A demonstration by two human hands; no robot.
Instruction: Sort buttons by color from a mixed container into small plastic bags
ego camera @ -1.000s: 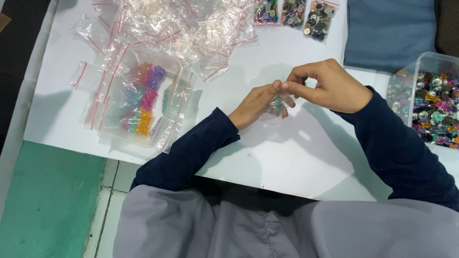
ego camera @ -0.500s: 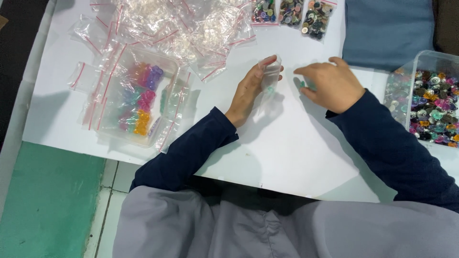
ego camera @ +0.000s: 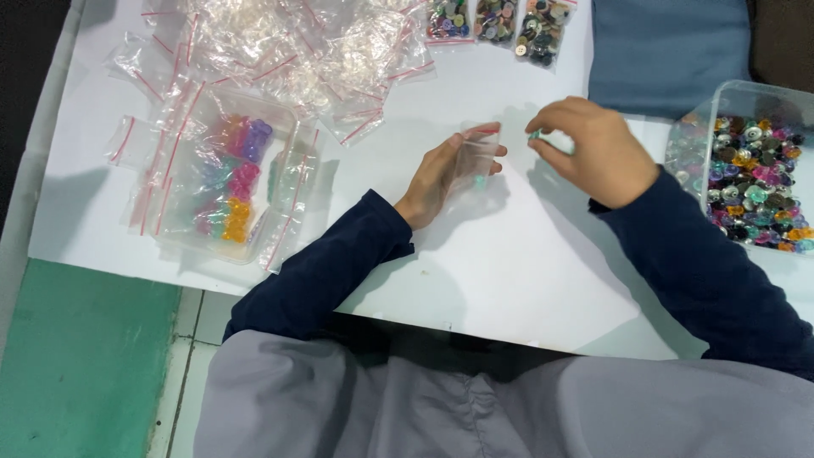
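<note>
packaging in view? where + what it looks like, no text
Small clear zip bag: in left hand, red seal strip.
Heap of empty clear zip bags: top left, red strips.
Three filled bags: top centre, mixed buttons.
Clear tub: left, under bags, coloured pieces.
Clear tub: right edge, multicoloured buttons.
Right hand: pinches a small green piece.

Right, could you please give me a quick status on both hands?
Left hand holds small clear bag. Right hand pinches teal button beside it. Nothing between.
</note>
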